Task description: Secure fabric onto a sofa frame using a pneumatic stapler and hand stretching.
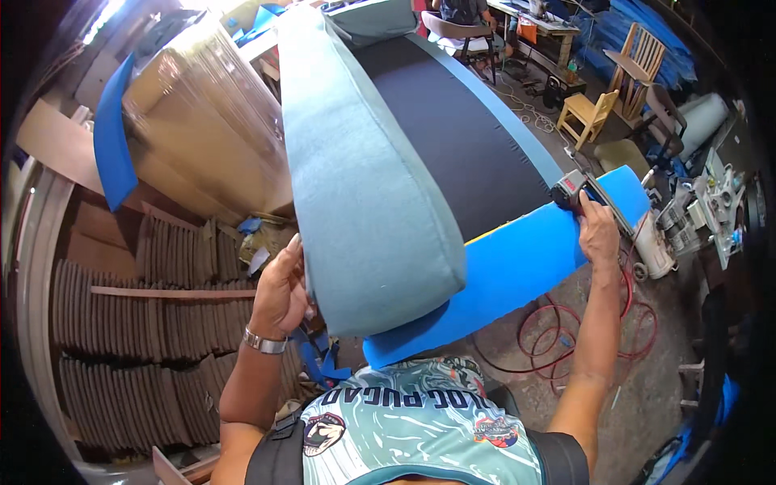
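A long padded armrest (372, 194) in grey-green fabric stretches away from me, part of a sofa-like piece with a dark cloth panel (461, 129). My left hand (279, 295), wearing a metal watch, is curled against the armrest's left edge, some fingers hidden. Under the armrest's near end, a bright blue foam sheet (509, 263) runs out to the right, along the dark panel's near edge. Gripped in my right hand (600, 234) is a black and grey staple gun (570, 190), at the far edge of the blue foam.
A plastic-wrapped carton (210, 121) and stacks of brown slats (121, 315) stand at left. A red hose (558, 331) coils on the floor at right. Beyond it are a small wooden chair (588, 117) and metal parts (703, 202). Another person (465, 12) sits at the back.
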The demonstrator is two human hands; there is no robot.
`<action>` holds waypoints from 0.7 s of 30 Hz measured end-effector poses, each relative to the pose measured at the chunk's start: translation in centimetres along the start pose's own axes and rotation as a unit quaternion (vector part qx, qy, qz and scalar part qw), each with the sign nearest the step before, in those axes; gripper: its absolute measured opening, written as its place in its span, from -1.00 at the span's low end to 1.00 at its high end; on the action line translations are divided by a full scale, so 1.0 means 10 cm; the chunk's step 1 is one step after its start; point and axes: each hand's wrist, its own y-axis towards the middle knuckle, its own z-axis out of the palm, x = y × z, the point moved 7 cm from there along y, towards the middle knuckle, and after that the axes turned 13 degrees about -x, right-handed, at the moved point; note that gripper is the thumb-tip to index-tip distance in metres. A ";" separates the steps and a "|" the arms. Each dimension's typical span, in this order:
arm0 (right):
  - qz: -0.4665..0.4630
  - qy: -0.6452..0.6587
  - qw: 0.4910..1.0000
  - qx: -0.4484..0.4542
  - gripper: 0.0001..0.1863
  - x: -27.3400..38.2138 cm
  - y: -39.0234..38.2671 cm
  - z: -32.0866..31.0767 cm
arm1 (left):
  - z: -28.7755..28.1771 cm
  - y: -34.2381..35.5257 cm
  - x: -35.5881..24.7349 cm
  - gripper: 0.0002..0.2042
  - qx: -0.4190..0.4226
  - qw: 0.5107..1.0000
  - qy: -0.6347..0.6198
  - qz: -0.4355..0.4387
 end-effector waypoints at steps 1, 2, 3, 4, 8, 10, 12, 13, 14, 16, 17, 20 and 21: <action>0.004 -0.002 1.000 -0.016 -0.40 0.02 0.00 -0.03 | 0.01 -0.02 0.00 -0.67 0.004 1.000 -0.025 0.008; 0.006 -0.002 1.000 -0.025 -0.41 0.05 0.00 -0.06 | 0.00 0.01 0.03 -0.65 -0.007 1.000 -0.025 -0.007; 0.021 -0.015 1.000 -0.007 -0.45 0.06 0.01 -0.09 | -0.01 0.01 0.08 -0.63 -0.002 0.999 -0.037 -0.020; 0.022 -0.025 0.999 -0.010 -0.46 0.10 0.03 -0.14 | -0.01 0.01 0.12 -0.62 0.003 0.998 -0.050 -0.033; 0.030 0.106 0.987 -0.117 -0.55 0.49 0.40 -0.35 | -0.01 0.00 0.21 -0.51 0.017 0.999 -0.029 0.034; 0.046 0.384 0.913 -0.128 -0.58 0.91 0.58 -0.24 | -0.12 0.00 0.22 -0.49 -0.089 0.991 0.029 0.094; 0.094 0.618 0.779 -0.043 -0.50 1.48 0.78 0.20 | -0.14 -0.01 0.23 -0.47 -0.115 0.980 0.074 0.143; 0.161 0.667 0.725 0.061 -0.45 1.77 0.82 0.55 | -0.14 -0.01 0.26 -0.47 -0.100 0.979 0.077 0.157; 0.268 0.646 0.691 0.182 -0.39 2.05 0.82 0.96 | -0.14 -0.01 0.27 -0.46 -0.086 0.978 0.076 0.172; 0.402 0.565 0.648 0.315 -0.31 2.43 0.70 1.47 | -0.24 0.00 0.28 -0.50 -0.117 0.956 0.134 0.232; 0.361 0.564 0.657 0.346 -0.28 2.62 0.68 1.56 | -0.30 0.01 0.25 -0.51 -0.159 0.924 0.198 0.285; 0.278 0.604 0.628 0.405 -0.19 2.97 0.64 1.60 | -0.44 0.04 0.29 -0.52 -0.203 0.882 0.252 0.342; 0.258 0.657 0.579 0.407 -0.16 3.06 0.64 1.51 | -0.51 0.07 0.35 -0.52 -0.229 0.883 0.265 0.312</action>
